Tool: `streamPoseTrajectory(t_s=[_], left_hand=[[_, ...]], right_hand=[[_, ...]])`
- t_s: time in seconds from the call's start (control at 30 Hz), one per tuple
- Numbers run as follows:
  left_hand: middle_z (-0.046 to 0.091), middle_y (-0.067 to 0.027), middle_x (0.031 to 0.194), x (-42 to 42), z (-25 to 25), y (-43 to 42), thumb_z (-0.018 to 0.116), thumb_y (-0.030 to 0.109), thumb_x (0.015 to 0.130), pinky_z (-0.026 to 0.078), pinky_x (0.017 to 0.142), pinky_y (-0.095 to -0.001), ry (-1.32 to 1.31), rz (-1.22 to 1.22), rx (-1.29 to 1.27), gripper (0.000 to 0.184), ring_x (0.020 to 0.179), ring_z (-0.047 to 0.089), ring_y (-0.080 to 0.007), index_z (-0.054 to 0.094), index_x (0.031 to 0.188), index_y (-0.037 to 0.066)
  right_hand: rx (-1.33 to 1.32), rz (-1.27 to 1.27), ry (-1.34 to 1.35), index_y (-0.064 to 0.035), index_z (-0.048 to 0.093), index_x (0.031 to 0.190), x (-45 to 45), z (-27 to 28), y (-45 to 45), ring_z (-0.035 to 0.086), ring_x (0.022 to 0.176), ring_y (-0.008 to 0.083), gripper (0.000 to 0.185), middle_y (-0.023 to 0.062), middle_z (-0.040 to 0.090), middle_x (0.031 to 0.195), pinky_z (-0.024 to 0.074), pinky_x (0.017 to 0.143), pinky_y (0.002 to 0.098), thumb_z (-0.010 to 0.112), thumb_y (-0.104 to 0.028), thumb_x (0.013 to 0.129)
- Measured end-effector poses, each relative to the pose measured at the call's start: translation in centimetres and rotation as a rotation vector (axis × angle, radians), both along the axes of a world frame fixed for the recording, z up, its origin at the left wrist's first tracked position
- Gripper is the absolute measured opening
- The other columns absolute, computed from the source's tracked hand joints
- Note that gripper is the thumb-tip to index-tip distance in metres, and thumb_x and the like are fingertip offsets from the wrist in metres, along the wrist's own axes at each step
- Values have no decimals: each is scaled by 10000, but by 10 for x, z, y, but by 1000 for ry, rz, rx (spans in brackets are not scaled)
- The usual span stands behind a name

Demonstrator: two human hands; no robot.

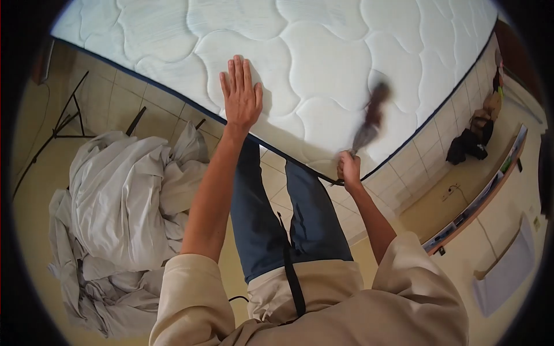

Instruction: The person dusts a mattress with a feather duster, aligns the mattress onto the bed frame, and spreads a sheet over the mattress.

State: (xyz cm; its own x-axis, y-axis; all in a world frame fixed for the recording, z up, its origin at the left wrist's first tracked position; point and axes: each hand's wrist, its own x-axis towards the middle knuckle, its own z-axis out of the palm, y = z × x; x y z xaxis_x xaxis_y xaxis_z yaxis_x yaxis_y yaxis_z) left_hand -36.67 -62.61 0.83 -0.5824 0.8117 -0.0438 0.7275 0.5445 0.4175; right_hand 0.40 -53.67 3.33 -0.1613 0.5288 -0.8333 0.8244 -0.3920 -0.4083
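Note:
A white quilted mattress [323, 63] with a dark blue edge spans the upper part of the view. Flat on it, close to the near edge, lies my left hand [241, 104], fingers stretched out and holding nothing. At the mattress's near corner, my right hand [349, 168] is wrapped round the handle of a duster [369, 124]. Its brown and grey head looks feathery, is smeared by motion, and extends over the mattress top. I cannot tell whether the head touches the surface.
Crumpled pale grey sheets [124, 202] are heaped at the left, beside a thin black metal frame [72, 115]. Dark items [470, 144] lie along the right wall. A long narrow shelf [479, 199] and a white panel [508, 265] are farther right.

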Motion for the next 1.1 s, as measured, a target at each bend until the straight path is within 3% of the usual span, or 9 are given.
streamPoseTrajectory(t_s=[0.07,0.13,0.3,0.43,0.57,0.73,0.87,1.0,1.1], left_hand=[[175,-211,1643,23,1,4,447,247,995,75,1220,-548,-13,-6,14,660,1534,124,-363,236,1556,-29],[166,-211,1645,46,1,5,449,243,995,77,1221,-547,3,16,-22,664,1535,114,-360,225,1559,-27],[174,-205,1643,65,0,2,450,224,1000,72,1224,-540,-11,-1,-11,646,1536,120,-346,231,1560,-14],[206,-188,1638,63,1,-5,448,221,1006,86,1227,-517,-24,-63,50,610,1527,169,-328,272,1550,10],[219,-190,1634,73,-1,-11,449,215,1003,91,1227,-511,-20,-90,57,604,1525,182,-329,285,1548,15],[220,-176,1637,89,2,-20,438,189,1002,90,1228,-508,-55,-91,51,603,1528,179,-312,267,1560,37],[252,-158,1630,96,-2,-18,451,204,998,97,1231,-504,-24,-63,60,594,1525,199,-288,303,1547,31],[238,-171,1633,113,0,-15,444,195,1000,79,1229,-513,-3,-31,74,595,1530,176,-304,292,1548,20],[216,-194,1634,146,3,-11,464,212,989,70,1226,-528,-31,-74,72,633,1530,158,-334,267,1553,5]], right_hand=[[-149,-245,-189,3,676,802,-3,8,-1,650,733,412,223,215,686,777,488,679,504,613,-210,794],[173,953,-139,44,635,749,-5,37,16,626,650,289,310,172,664,701,484,633,467,642,-260,812],[-8,-99,-223,78,677,836,49,8,-21,653,847,470,330,318,652,826,525,729,509,637,-249,819],[241,659,-236,91,666,839,40,43,-5,639,807,493,348,330,641,793,506,727,527,598,-251,841],[58,-22,-269,3,706,875,64,21,-9,662,834,465,267,265,687,873,520,740,505,629,-235,782],[186,801,-254,51,682,836,59,50,9,680,833,446,321,266,683,805,520,703,445,663,-268,805],[37,108,-234,31,691,834,91,36,-3,677,837,441,345,274,677,794,528,721,461,640,-310,857],[169,543,-361,43,699,829,142,44,12,678,772,432,398,273,667,772,505,683,476,622,-342,895],[183,195,-377,29,702,800,184,43,44,680,804,444,372,280,670,780,523,724,502,616,-326,869]])
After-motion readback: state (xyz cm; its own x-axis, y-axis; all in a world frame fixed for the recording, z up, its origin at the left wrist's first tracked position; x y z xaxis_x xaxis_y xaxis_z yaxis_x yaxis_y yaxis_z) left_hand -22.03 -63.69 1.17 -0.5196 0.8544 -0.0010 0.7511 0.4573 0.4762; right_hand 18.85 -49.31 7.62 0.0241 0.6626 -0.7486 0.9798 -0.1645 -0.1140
